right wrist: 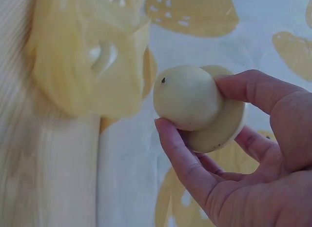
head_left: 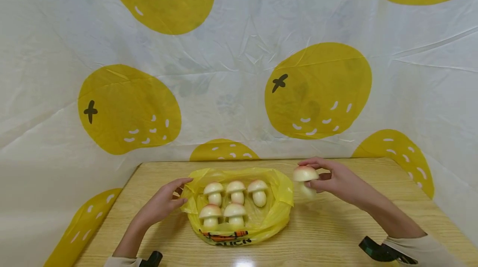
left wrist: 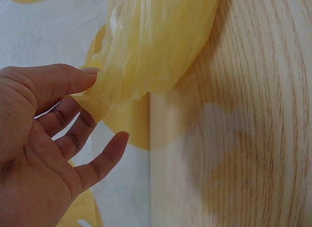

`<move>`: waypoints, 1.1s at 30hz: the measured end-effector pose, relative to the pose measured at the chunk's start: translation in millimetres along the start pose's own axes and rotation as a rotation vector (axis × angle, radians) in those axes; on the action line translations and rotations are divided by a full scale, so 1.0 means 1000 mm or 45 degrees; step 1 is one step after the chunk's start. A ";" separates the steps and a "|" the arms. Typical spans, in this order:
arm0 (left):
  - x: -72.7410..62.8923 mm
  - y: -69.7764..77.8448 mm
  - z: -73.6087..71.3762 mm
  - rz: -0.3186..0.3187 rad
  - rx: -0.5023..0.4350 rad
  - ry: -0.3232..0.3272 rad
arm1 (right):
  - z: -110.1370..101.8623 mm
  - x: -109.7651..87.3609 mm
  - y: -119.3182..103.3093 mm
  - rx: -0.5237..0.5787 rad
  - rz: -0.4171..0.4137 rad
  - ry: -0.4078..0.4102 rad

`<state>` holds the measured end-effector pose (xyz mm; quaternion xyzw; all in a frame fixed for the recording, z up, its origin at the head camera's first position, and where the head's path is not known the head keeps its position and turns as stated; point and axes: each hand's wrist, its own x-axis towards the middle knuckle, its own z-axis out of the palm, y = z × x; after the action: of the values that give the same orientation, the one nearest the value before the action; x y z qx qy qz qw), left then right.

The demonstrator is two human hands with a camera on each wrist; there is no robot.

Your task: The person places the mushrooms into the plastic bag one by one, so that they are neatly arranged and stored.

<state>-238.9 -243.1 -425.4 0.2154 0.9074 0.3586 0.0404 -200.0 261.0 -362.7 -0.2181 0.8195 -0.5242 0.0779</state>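
Observation:
A yellow plastic bag lies with its mouth spread wide on the table, dark and orange print on its near side. Several cream model mushrooms with pink-tinged caps stand in two rows inside it. At the bag's left rim, my left hand pinches the plastic between thumb and fingers, as the left wrist view shows closely. My right hand grips another model mushroom above the table, just right of the bag. In the right wrist view its rounded stem faces the camera, with a small dark mark on it.
The wood-grain table reaches back to a white sheet printed with large yellow fruit, which hangs behind and at both sides. Dark straps circle both wrists at the sleeves.

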 end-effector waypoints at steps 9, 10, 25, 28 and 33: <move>0.000 -0.001 0.000 0.011 -0.012 -0.007 | 0.030 0.032 -0.017 0.101 -0.079 -0.093; 0.000 -0.001 0.000 0.013 -0.015 -0.009 | 0.034 0.036 -0.018 0.108 -0.073 -0.094; -0.001 -0.001 -0.001 0.022 -0.005 -0.018 | 0.084 0.061 -0.027 0.096 -0.027 -0.091; -0.001 -0.002 -0.001 0.022 -0.009 -0.020 | 0.093 0.064 -0.024 0.076 -0.022 -0.073; -0.002 -0.005 0.000 0.023 -0.004 -0.020 | 0.103 0.068 -0.018 0.025 -0.008 -0.035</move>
<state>-238.8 -246.8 -428.8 0.2261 0.9045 0.3588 0.0446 -218.7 139.7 -385.4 -0.2269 0.8125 -0.5294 0.0895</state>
